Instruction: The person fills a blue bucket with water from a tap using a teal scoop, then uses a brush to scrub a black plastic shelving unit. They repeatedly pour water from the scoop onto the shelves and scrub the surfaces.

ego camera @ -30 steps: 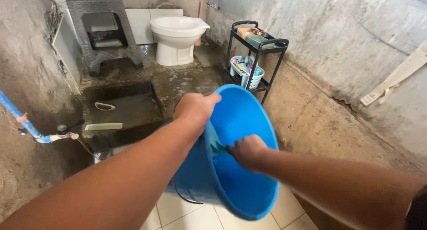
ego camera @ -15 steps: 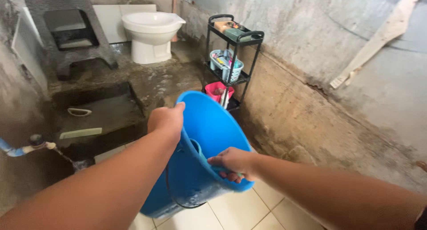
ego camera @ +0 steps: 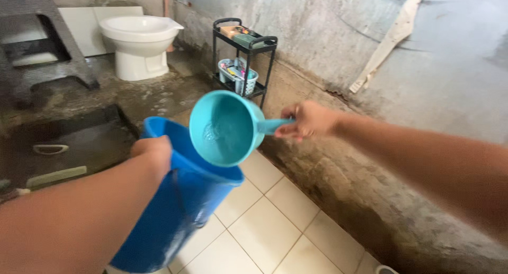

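Left hand: the left hand [ego camera: 153, 149] grips the near rim of the blue bucket [ego camera: 174, 200], fingers curled over the edge and clamped on it.
Bucket: it hangs tilted above the pale floor tiles [ego camera: 264, 226], mouth turned up and away from the person, its wet side showing towards us.
Right hand: the right hand [ego camera: 309, 119] is closed around the handle of a teal dipper [ego camera: 225, 127], fingers wrapped tight on it.
Dipper: held level just above the bucket's far rim, its open bowl facing us; the inside looks wet, though the blur makes it hard to be sure.
Floor: tiles run from the bottom edge up towards the wall, where rough stained concrete begins.
Rack: a black shelf rack [ego camera: 243, 62] stands against the right-hand wall, a pale basket [ego camera: 236, 75] of small items on its lower shelf.
Far end: a white toilet [ego camera: 138, 43] sits on the raised concrete step, a dark plastic stool [ego camera: 37, 41] to its left.
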